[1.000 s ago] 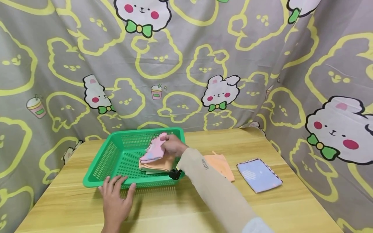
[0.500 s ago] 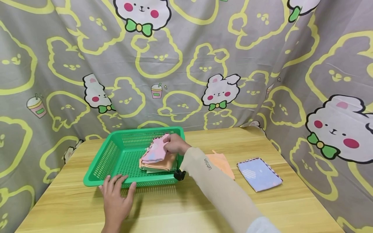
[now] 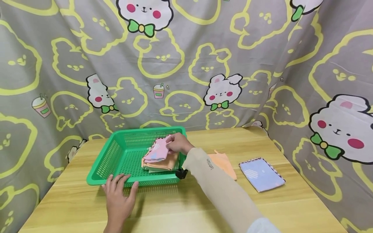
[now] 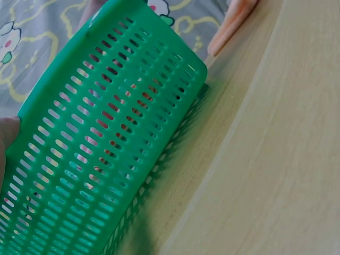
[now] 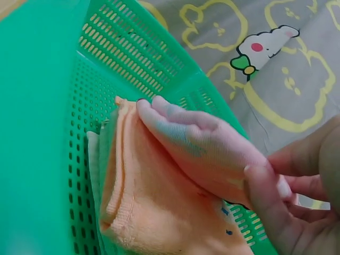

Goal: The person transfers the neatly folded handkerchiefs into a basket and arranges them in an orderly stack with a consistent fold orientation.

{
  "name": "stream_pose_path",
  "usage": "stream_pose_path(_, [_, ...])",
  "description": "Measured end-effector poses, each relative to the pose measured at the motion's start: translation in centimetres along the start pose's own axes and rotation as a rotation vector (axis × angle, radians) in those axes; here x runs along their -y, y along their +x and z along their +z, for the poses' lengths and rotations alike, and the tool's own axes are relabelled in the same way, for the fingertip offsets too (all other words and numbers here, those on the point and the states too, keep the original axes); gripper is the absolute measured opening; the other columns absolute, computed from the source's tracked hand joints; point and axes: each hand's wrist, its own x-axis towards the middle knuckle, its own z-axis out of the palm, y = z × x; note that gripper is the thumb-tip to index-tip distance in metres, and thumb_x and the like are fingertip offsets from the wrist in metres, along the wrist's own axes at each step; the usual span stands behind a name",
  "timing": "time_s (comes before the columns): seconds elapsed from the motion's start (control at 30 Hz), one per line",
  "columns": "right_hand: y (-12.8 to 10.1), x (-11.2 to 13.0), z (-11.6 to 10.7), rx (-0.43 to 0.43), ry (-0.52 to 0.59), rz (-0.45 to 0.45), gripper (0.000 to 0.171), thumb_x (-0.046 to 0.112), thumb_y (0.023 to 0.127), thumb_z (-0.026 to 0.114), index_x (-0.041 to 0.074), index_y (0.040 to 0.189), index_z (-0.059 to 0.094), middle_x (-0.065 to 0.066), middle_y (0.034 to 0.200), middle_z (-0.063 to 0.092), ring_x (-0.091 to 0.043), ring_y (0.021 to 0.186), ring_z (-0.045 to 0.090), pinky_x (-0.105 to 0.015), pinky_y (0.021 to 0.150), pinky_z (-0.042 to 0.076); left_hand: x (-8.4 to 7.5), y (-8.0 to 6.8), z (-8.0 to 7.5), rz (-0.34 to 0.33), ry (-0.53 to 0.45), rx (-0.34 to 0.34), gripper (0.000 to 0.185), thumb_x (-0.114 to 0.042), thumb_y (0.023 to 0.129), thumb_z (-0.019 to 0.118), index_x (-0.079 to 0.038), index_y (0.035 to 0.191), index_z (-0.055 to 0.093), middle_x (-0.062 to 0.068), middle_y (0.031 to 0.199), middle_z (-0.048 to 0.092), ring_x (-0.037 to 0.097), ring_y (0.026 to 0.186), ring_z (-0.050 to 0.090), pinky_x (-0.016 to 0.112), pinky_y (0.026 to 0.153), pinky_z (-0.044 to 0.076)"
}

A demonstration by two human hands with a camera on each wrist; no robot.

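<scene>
In the head view, my right hand (image 3: 179, 143) pinches the right edge of a folded pink towel (image 3: 156, 150) inside the green plastic basket (image 3: 143, 179). The right wrist view shows the thumb and fingers on that edge, with the pink towel tilted above a folded orange towel (image 5: 164, 196). Pale green cloth (image 5: 94, 159) lies beneath the orange one. At the basket's front rim rests my left hand (image 3: 119, 198), its fingers over the edge and its thumb spread away. Only a bit of a finger (image 4: 6, 135) appears on the rim in the left wrist view.
Right of the basket lie another orange towel (image 3: 222, 165), partly behind the right sleeve, and a folded blue towel (image 3: 262, 174) with a striped edge. A patterned grey curtain (image 3: 180, 64) hangs behind and beside the wooden table (image 3: 163, 213).
The right hand, still pinching the pink towel, has shifted slightly right, and the towel sits a little lower over the stack. The left hand stays at the rim.
</scene>
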Motion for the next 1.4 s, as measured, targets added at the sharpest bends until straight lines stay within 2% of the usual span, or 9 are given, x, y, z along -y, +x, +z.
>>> stream_pose_path(0.27, [0.1,-0.4,-0.3,-0.02,0.081,-0.008,0.022,-0.008,0.081,0.06,-0.002,0.101,0.067,-0.012,0.09,0.063,-0.016,0.06,0.06,-0.035,0.064,0.057,-0.1,-0.1,0.0,-0.002,0.003,-0.005,0.036,-0.02,0.084,0.073,0.004,0.109,0.065,0.027,0.12,0.054,0.056,0.13,0.028,0.074,0.104,-0.001])
stream_pose_path(0.53, [-0.1,-0.4,-0.4,-0.021,0.112,0.01,0.027,-0.008,0.081,0.061,-0.004,0.108,0.065,-0.013,0.094,0.06,-0.016,0.059,0.059,-0.037,0.066,0.057,-0.2,-0.1,0.0,0.005,-0.002,-0.011,0.035,-0.02,0.084,0.073,0.004,0.109,0.065,0.027,0.119,0.055,0.056,0.129,0.028,0.074,0.103,-0.001])
stream_pose_path(0.8, [-0.1,-0.5,-0.7,-0.028,0.14,0.032,0.026,0.0,0.09,0.062,-0.006,0.115,0.061,-0.013,0.094,0.061,-0.016,0.061,0.061,-0.035,0.069,0.058,-0.2,0.0,0.1,0.008,0.001,-0.007,0.036,-0.02,0.083,0.073,0.004,0.109,0.065,0.027,0.119,0.054,0.056,0.129,0.028,0.074,0.103,0.0])
stream_pose_path(1.0, [-0.2,-0.6,-1.0,-0.013,0.181,0.048,0.027,0.005,0.093,0.062,-0.007,0.118,0.06,-0.018,0.102,0.062,-0.015,0.063,0.061,-0.033,0.067,0.058,-0.2,-0.1,0.2,-0.001,0.003,-0.003,0.035,-0.02,0.084,0.072,0.002,0.11,0.064,0.026,0.12,0.054,0.056,0.13,0.028,0.073,0.105,-0.002])
stream_pose_path(1.13, [0.0,-0.8,-1.1,-0.016,0.222,0.053,0.024,0.006,0.094,0.062,-0.005,0.115,0.061,-0.021,0.106,0.062,-0.017,0.069,0.063,-0.031,0.065,0.057,-0.2,-0.1,0.3,0.007,0.0,0.001,0.036,-0.02,0.084,0.073,0.003,0.11,0.064,0.026,0.119,0.054,0.055,0.13,0.028,0.072,0.105,-0.002])
stream_pose_path(1.4, [0.1,-0.8,-1.0,0.002,0.277,0.056,0.027,0.005,0.093,0.062,-0.002,0.119,0.059,-0.012,0.105,0.062,-0.022,0.084,0.067,-0.03,0.069,0.057,-0.4,0.0,0.1,0.003,0.005,0.0,0.036,-0.019,0.084,0.073,0.003,0.11,0.064,0.027,0.12,0.054,0.055,0.13,0.028,0.073,0.104,-0.002])
